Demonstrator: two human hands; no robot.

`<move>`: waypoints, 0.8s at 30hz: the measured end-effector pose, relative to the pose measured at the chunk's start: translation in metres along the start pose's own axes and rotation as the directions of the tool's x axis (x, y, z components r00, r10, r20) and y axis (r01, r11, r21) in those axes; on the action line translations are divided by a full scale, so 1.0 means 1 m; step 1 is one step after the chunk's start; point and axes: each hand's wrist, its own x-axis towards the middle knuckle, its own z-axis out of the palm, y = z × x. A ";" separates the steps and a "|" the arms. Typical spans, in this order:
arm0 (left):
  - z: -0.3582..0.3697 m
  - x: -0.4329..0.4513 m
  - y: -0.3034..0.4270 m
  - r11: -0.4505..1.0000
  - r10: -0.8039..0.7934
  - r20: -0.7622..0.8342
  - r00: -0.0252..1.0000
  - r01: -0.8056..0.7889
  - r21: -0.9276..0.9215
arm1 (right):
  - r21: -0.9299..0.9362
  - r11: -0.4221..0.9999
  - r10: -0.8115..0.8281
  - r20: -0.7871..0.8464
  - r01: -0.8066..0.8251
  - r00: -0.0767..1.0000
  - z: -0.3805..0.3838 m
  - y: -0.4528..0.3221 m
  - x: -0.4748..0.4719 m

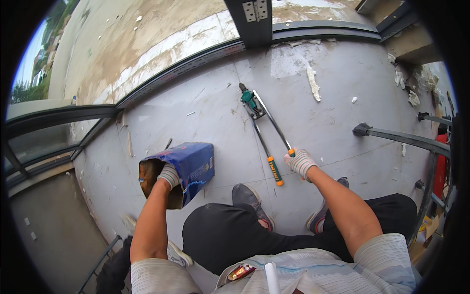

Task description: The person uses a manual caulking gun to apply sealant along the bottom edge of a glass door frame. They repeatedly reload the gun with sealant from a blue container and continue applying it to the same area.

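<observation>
My left hand [169,175], in a striped knit glove, reaches into the open end of a worn blue cardboard box [196,161]. Its fingers are hidden inside, so whether they hold anything does not show. The box lies on its side on the grey tiled floor, its opening facing left. A long-handled lever hand riveter [252,103] with a green head rests on the floor ahead of me. My right hand [300,162], gloved alike, is closed around its right handle. The left handle, with an orange and green grip [275,171], lies free and spread apart.
Dark metal door framing [180,70] crosses the far side. Metal legs with wrapped feet [400,136] stand at right. Dried foam [313,84] and scraps dot the floor. A dark pointed tool [168,143] shows behind the box. Another person's shoe [179,254] is at lower left.
</observation>
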 end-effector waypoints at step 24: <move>-0.079 -0.111 0.045 -0.079 -0.645 -0.083 0.759 -0.175 -0.981 | 0.161 0.985 -0.056 -0.040 0.062 0.998 0.013 0.025 0.024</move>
